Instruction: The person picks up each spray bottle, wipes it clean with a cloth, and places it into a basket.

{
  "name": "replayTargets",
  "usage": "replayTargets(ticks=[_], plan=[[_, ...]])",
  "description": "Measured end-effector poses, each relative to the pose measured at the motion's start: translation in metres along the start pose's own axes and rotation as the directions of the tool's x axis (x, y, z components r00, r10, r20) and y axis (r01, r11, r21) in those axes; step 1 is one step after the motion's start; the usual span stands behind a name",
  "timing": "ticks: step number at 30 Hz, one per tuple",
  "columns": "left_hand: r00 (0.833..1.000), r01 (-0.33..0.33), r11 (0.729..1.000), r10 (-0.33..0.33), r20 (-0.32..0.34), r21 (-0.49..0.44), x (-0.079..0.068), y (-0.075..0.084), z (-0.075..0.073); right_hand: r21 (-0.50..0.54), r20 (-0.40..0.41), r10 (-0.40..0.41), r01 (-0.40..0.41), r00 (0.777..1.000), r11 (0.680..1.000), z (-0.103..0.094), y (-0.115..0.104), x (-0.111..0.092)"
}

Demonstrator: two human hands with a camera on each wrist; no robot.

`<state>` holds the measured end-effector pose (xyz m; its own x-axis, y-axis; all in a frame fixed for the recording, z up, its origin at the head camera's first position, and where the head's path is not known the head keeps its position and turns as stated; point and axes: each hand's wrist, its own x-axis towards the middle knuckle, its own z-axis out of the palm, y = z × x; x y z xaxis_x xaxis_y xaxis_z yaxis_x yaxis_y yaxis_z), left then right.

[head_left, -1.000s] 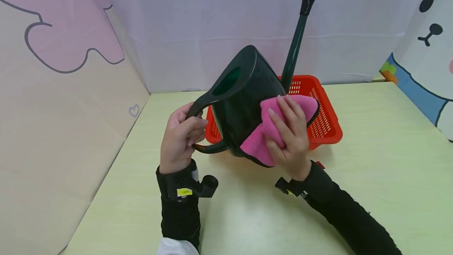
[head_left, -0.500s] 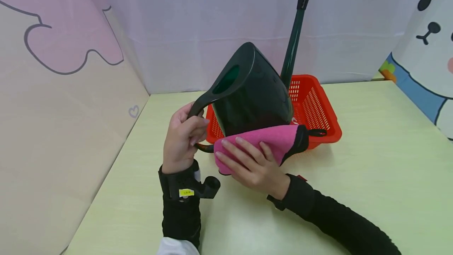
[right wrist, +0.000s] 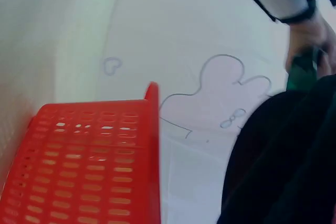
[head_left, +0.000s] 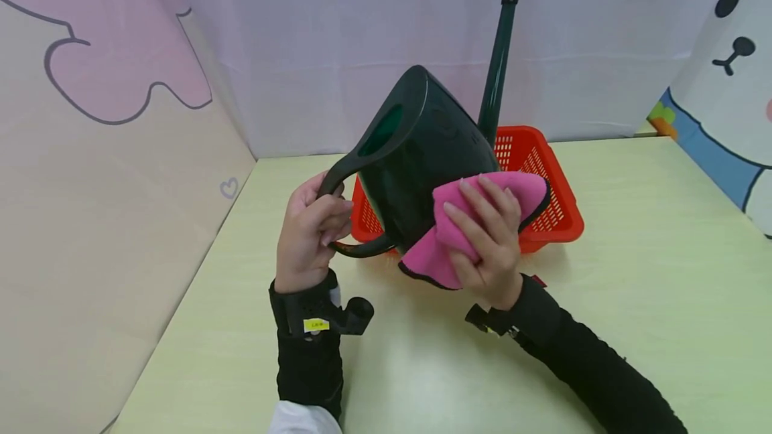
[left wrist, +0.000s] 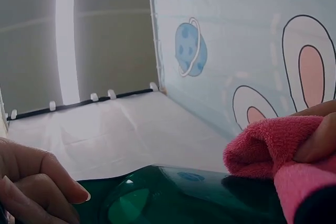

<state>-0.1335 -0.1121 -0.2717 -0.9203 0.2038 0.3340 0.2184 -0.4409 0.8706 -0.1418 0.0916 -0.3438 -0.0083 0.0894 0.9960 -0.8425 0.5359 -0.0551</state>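
Observation:
A dark green watering can (head_left: 431, 146) is held tilted in the air, its long spout rising to the right. My left hand (head_left: 309, 233) grips its looped handle (head_left: 362, 165). My right hand (head_left: 490, 240) holds a pink cloth (head_left: 425, 260) with black edging against the can's lower right side. The cloth is bunched under the fingers and covers part of the can's base. In the left wrist view, the cloth (left wrist: 268, 145) lies over the can's edge, with a finger pressed into its fold. The right wrist view shows mostly the cloth's dark underside.
Behind the can, a red perforated basket (head_left: 551, 199) stands on the pale table (head_left: 651, 273). Its inside is partly hidden by the can and cloth. Printed curtains close off the back and both sides. Each wrist wears a black camera strap.
The right hand slid the cloth left and down along the can's base, then came back up and right, turning upright. The can has shifted slightly up; the left hand keeps its grip.

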Motion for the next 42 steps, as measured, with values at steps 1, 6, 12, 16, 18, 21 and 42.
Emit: replayTargets(ticks=[1,6,12,16,18,21,42], plan=[[1.000,0.001,1.000,-0.001,0.002,0.000,0.000,0.000,0.000,0.035,-0.017,0.069,-0.068,0.997,0.997,-0.002,0.002,0.003],[0.999,0.000,1.000,0.001,0.046,-0.029,-0.003,0.002,-0.003,0.279,-0.065,0.409,-0.377,0.910,0.883,-0.013,0.014,0.021],[0.994,-0.013,0.999,0.017,0.104,-0.042,-0.005,0.003,-0.004,0.453,-0.038,0.623,-0.542,0.782,0.708,-0.022,0.020,0.033],[0.995,-0.017,0.999,0.021,0.099,-0.042,-0.004,0.003,-0.004,0.373,-0.073,0.534,-0.473,0.843,0.798,-0.019,0.018,0.033],[0.996,-0.013,0.999,0.017,0.093,-0.043,-0.003,0.002,-0.005,0.276,-0.101,0.438,-0.398,0.893,0.875,-0.017,0.016,0.030],[0.995,-0.015,0.999,0.020,0.094,-0.050,-0.003,0.002,-0.004,0.104,-0.115,0.253,-0.242,0.961,0.965,-0.011,0.008,0.022],[0.996,-0.021,1.000,0.023,0.084,-0.020,0.002,-0.003,0.002,-0.193,0.439,-0.423,0.542,0.793,0.818,0.003,-0.029,-0.011]])
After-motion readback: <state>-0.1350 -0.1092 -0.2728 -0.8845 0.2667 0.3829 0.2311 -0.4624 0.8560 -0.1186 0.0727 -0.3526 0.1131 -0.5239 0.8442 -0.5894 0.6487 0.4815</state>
